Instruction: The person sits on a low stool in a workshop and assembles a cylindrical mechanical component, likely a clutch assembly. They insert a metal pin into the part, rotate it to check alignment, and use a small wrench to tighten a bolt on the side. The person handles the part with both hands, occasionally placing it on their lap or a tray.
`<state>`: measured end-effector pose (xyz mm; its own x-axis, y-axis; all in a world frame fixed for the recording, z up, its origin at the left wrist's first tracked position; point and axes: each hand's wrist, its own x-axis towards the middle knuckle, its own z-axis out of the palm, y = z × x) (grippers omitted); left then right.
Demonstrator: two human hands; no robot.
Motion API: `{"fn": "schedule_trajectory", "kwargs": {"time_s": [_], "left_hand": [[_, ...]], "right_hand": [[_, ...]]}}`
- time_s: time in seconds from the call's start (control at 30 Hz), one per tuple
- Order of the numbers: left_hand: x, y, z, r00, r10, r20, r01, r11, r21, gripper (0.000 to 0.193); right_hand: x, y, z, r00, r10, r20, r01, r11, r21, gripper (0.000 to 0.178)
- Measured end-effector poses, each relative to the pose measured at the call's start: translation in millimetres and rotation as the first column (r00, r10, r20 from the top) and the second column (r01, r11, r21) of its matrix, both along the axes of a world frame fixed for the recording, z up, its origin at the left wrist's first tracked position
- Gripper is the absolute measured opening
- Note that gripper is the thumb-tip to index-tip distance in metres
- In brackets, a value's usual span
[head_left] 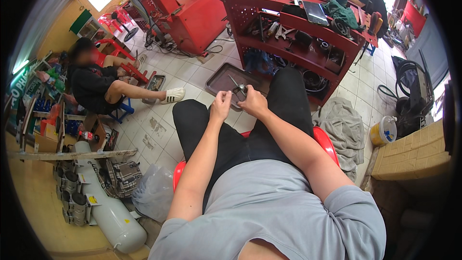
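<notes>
Over my lap, my right hand [254, 102] is closed around a small metal part [241, 88] with a thin rod sticking up to the upper left. Its exact kind is too small to make out. My left hand [221, 106] is just to the left, fingers bent and pinched together close to the part. Whatever those fingers hold, if anything, is hidden. Beneath both hands, a shallow dark metal tray [215, 83] lies on the tiled floor beyond my knees.
A red tool cart [298, 50] with wrenches on top stands ahead. A seated person [91, 82] is at the left, one shoe near a small parts tray [156, 83]. A grey cloth [341, 127] and a bucket [383, 131] are at the right. A plastic bag [154, 190] and grey cylinder [113, 216] lie lower left.
</notes>
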<state>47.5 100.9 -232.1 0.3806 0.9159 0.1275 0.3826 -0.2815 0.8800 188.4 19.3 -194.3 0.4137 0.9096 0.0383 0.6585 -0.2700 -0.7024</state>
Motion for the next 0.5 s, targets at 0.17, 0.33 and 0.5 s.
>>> {"fn": "schedule_trajectory", "kwargs": {"time_s": [0.17,0.33,0.5], "left_hand": [[0,0,-2,0.999,-0.047,0.010,0.046,0.998,0.043,0.028],[-6,7,-4,0.999,-0.047,-0.017,0.044,0.990,-0.135,0.022],[2,-2,-1,1.000,-0.011,0.028,0.010,0.998,0.056,0.034]], "right_hand": [[3,0,0,1.000,-0.001,0.006,0.001,1.000,0.006,0.052],[0,1,1,1.000,0.001,-0.018,-0.001,1.000,-0.003,0.057],[3,0,2,0.999,-0.014,-0.030,0.014,1.000,-0.011,0.058]]}}
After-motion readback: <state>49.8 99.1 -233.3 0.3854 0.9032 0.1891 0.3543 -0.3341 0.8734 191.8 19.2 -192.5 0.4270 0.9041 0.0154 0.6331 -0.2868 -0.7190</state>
